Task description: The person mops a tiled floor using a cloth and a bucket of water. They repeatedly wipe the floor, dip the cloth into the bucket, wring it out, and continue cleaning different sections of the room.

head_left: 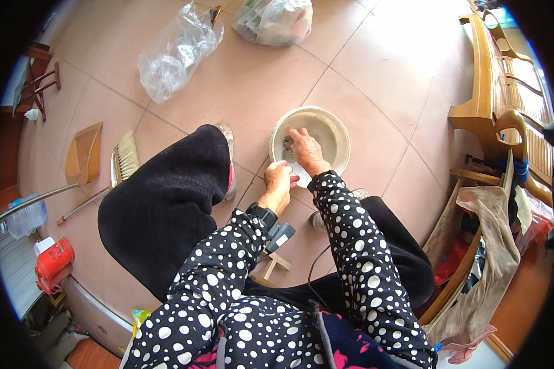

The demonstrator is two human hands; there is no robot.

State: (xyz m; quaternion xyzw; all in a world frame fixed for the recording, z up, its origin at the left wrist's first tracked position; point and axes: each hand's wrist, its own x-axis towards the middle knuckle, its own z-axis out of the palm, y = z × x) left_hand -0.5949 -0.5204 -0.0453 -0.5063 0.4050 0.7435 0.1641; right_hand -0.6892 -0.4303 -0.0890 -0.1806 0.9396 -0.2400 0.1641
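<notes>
A round whitish bucket (343, 133) stands on the tiled floor between my feet, with greyish residue inside. My right hand (307, 150) reaches into it, its fingertips beside a grey, clumped piece of material (287, 146) near the left inner wall; whether they grip it cannot be told. At the bucket's near left rim is my left hand (279, 181), thumb and fingers partly curled, with its contents unclear. A black band with a grey device (280, 237) sits at my left wrist.
Plastic bags (177, 57) (277, 20) lie beyond the bucket. To the left are a dustpan (87, 152), a brush (127, 157) and a plastic bottle (30, 216). A wooden bench (482, 87) and a draped cloth (494, 230) stand at the right.
</notes>
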